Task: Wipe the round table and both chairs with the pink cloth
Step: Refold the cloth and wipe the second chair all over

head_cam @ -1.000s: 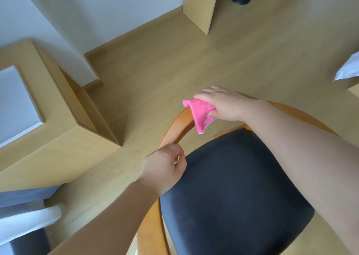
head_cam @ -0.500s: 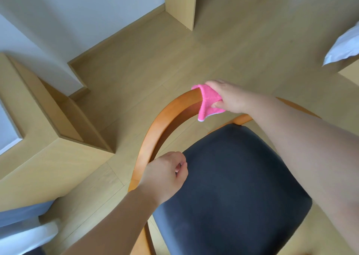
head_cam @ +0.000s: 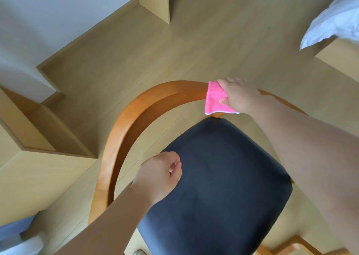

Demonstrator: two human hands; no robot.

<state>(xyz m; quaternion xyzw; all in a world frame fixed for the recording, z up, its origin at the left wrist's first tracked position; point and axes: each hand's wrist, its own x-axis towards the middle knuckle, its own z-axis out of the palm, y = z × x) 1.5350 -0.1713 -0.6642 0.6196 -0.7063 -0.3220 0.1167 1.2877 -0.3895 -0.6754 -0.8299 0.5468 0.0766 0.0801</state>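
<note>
- The right hand (head_cam: 240, 96) is far out in front, on top of the chair's curved wooden rail (head_cam: 136, 114). Its fingers lie over the pink cloth (head_cam: 214, 101) and its thumb pinches the cloth from the side, so the cloth is pressed onto the wood.
- The left hand (head_cam: 159, 175) is closer to the body. Its fingers are curled in and it holds nothing. It floats over the left edge of the black seat (head_cam: 223, 177), just beside the rail but not touching it, as far as I can tell.
- The pink cloth sits near the top middle of the rail, at the back of the chair. It hangs down a little over the inner side of the wood.
- The rail is one long bend. It starts low by the left arm, goes up and around the back, and comes down under the right arm.
- The bare wood that shows runs away to the left of the cloth. The part to the right is hidden under the right arm.
- I think the step here is wiping the rail. To wipe the bare part, the cloth would have to slide left along the bend, toward the left hand.
- The right hand has the cloth. The left hand is nearer the low left end and could hold the chair steady.
- The round table is not in view.
</note>
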